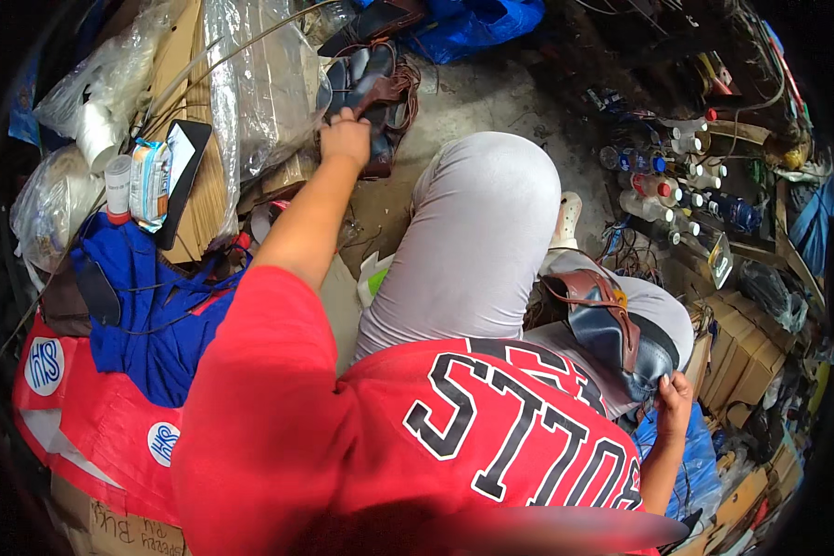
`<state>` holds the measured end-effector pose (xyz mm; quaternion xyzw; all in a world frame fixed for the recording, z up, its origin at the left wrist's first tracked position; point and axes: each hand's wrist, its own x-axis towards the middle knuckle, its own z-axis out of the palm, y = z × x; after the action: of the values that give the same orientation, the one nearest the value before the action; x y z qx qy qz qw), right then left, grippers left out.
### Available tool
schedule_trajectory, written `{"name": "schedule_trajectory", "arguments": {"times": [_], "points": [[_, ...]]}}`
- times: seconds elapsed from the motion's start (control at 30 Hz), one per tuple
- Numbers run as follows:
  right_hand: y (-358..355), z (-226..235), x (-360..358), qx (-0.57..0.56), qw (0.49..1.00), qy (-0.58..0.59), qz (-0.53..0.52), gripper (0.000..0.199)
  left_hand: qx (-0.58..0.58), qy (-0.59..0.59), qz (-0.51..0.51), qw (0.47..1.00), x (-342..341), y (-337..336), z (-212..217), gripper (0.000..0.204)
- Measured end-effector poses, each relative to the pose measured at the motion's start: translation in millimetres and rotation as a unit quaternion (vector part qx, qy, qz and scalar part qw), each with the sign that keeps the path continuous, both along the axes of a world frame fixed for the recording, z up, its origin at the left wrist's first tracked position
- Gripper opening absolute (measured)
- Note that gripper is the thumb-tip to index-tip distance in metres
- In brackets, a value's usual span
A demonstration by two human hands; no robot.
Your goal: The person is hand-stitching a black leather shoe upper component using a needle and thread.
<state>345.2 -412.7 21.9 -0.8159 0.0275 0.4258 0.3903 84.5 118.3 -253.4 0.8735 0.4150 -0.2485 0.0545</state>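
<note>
At the lower right of the frame, the right hand (674, 394) is gripping the rear edge of a dark blue leather sandal with brown straps (616, 329), which is resting on the person's right thigh. The fingers are curled onto the sandal's blue edge. A blue plastic bag (700, 463) is lying just below that hand.

Across the lower centre, a red jersey with black-and-white lettering is filling the view, and grey trousers (477, 241) are covering the raised left knee at mid-frame.

Toward the upper centre, the left arm is extending forward. The left hand (346, 139) is closing on a pile of dark blue and brown sandals (380, 83) lying on the concrete floor (491, 97); the fingertips are hidden.

At the left, a black phone (183, 176) is lying on cardboard. At the upper right, small bottles (667, 181) are standing in a cluster.
</note>
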Motion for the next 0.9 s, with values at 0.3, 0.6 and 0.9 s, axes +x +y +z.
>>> {"name": "schedule_trajectory", "arguments": {"times": [0.3, 0.6, 0.9], "points": [[14, 3, 5, -0.018, 1.000, 0.008, 0.014, 0.032, -0.100, -0.018, -0.031, 0.994, -4, -46, 20, 0.021], [32, 3, 12, -0.018, 0.999, 0.034, 0.025, 0.034, -0.084, -0.355, 0.101, 0.925, 110, 99, -20, 0.048], [26, 7, 10, -0.066, 0.997, 0.041, -0.004, 0.030, -0.075, -0.272, 0.177, 0.943, 190, 160, -30, 0.076]]}}
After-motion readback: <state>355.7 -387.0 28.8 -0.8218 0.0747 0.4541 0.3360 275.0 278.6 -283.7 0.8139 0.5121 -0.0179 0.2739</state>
